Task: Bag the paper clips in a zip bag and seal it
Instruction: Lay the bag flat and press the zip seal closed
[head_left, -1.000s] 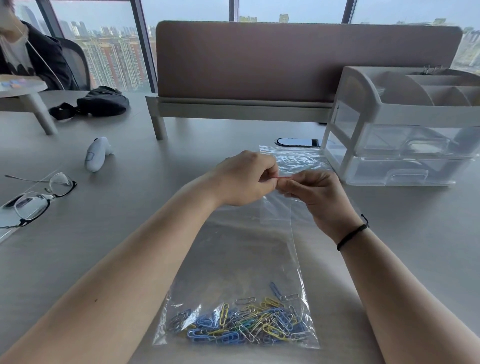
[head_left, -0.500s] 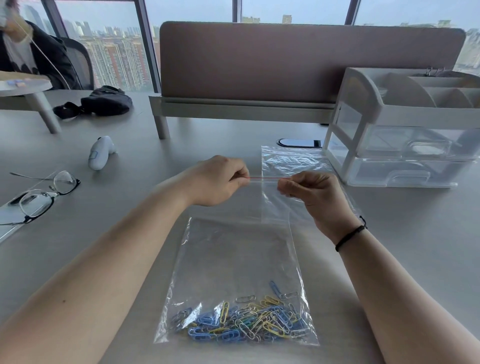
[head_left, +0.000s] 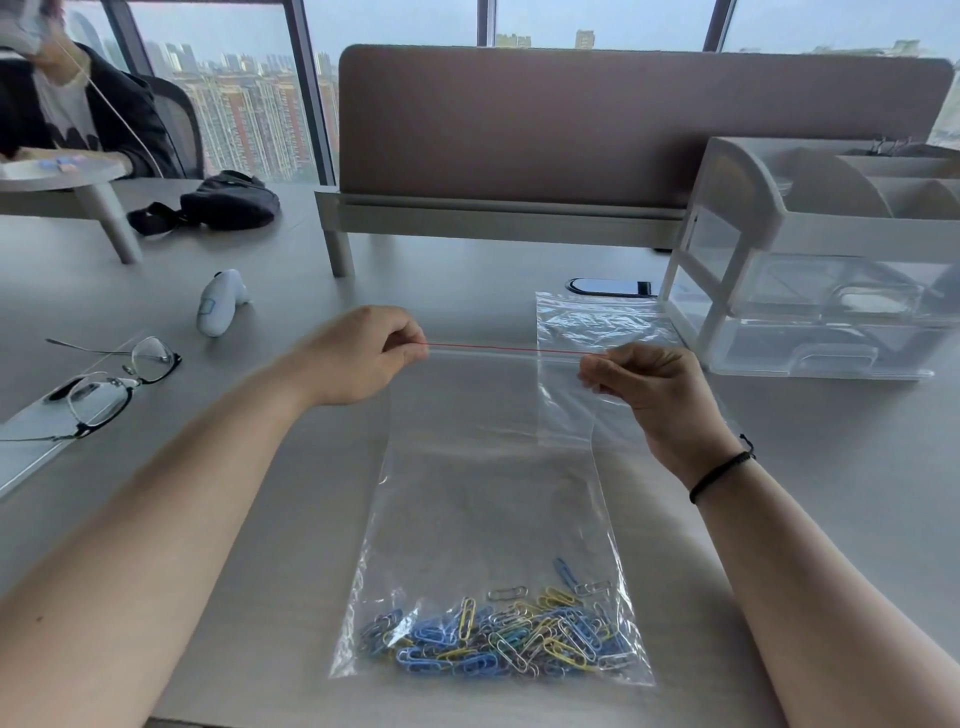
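While pinching the top edge of the zip bag (head_left: 493, 519), held taut between both hands. Left hand (head_left: 358, 353), thumb and curled fingers clamped on the left end of the red zip line (head_left: 504, 348). Right hand (head_left: 649, 384), likewise pinched on the right end, at the bag's far corner. Hands well apart, strip stretched straight between them above the table (head_left: 831, 467).

Judged nearly done: paper clips (head_left: 498, 634) all inside, heaped along the bottom of the bag, near edge resting on the table. None seen loose on the table. Strip looks closed along its visible length, though cannot tell whether pressed fully shut at either end under the fingers. Left to do, by this reading: perhaps a last press at the corners, then set down.

Counted, left to right: one pair of glasses (head_left: 104, 384) at the left edge; one small white handheld device (head_left: 221, 304) beyond it; one black pouch (head_left: 218, 202) farther back; one bag in hand holding clips too many to count, blue, yellow and silver mixed; one spare empty bag (head_left: 597, 322) lying flat behind the right hand; one black phone-like object (head_left: 610, 287) past that; one clear drawer organiser (head_left: 821, 260) at the right. Two hands, one black band (head_left: 722, 470) on the right wrist.
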